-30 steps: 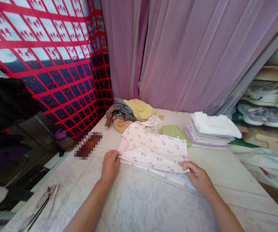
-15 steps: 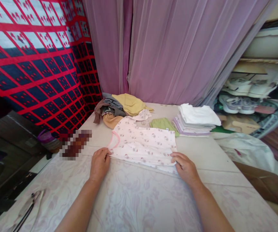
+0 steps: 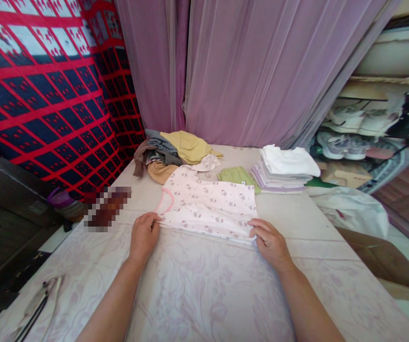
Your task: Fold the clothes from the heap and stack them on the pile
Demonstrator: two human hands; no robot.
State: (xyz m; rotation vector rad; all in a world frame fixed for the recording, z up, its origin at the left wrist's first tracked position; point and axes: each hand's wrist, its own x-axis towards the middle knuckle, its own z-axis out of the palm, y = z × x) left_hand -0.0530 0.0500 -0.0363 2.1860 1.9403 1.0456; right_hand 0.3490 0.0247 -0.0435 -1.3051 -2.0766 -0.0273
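A pale pink shirt [image 3: 211, 204] with small printed figures and a pink neckband lies sideways on the bed, its near edge folded over. My left hand [image 3: 145, 237] pinches the near edge by the neckline. At the hem's near corner, my right hand [image 3: 270, 242] grips the cloth between thumb and fingers. Just beyond the shirt lies a green garment [image 3: 238, 175]. To its right stands a stack of folded clothes [image 3: 279, 178] with a white garment [image 3: 290, 160] on top.
A heap of loose clothes [image 3: 185, 147] in yellow, grey, brown and orange lies at the far left. Glasses [image 3: 42, 299] rest near the left edge. Purple curtains [image 3: 247, 71] hang behind; shelves with shoes [image 3: 347, 145] and a cardboard box [image 3: 347, 175] stand at right.
The shirt's near edge at the hem looks more evenly lined up, with less of the under layer sticking out. Both hands keep their hold. The view has shifted slightly.
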